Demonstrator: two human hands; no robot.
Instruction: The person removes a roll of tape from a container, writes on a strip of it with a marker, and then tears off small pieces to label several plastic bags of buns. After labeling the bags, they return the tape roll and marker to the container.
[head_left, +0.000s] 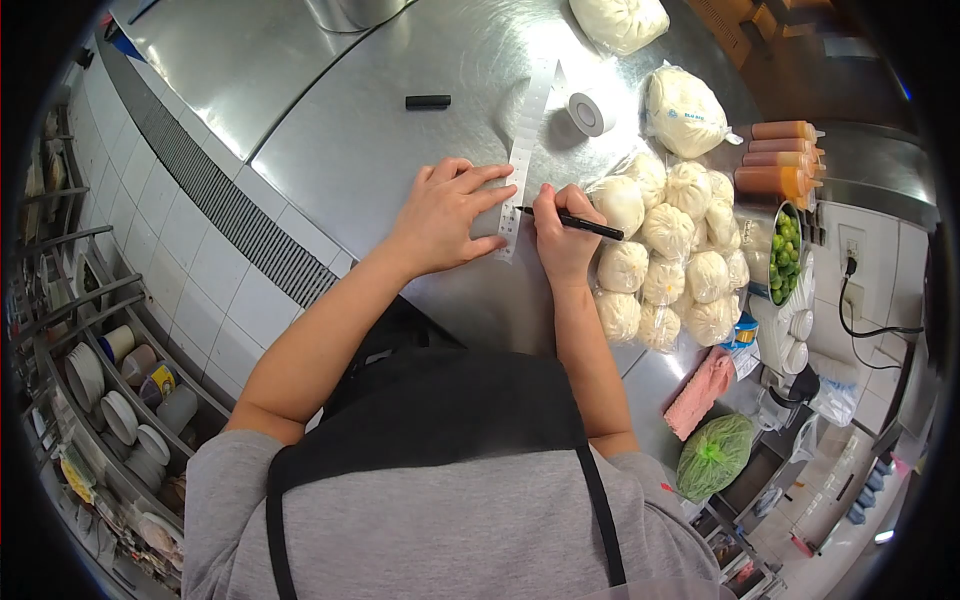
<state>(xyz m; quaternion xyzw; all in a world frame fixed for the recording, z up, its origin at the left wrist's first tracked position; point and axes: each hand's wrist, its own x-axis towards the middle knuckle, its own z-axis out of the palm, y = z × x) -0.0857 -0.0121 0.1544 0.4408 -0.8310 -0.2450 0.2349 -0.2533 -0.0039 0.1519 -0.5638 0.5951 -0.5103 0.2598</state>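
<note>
A long white label strip [530, 125] lies on the steel table, with small dark writing at its near end. My left hand [445, 212] rests spread, fingertips and thumb pressing the strip's left edge. In my right hand [562, 232] is a black marker [592, 225], its tip on the strip. The marker's black cap [428, 102] lies apart, beyond my left hand. A white label roll [590, 114] sits near the strip's far end. Just right of my right hand are several plastic-wrapped pale buns or dough balls [668, 230].
Two larger bagged dough lumps [687, 110] [620, 22] sit at the back right. Several orange sauce bottles [778, 160], a container of green limes [785, 255], a pink cloth [700, 392] and a green bag [715, 457] line the right side. Shelves with dishes [120, 415] stand at left.
</note>
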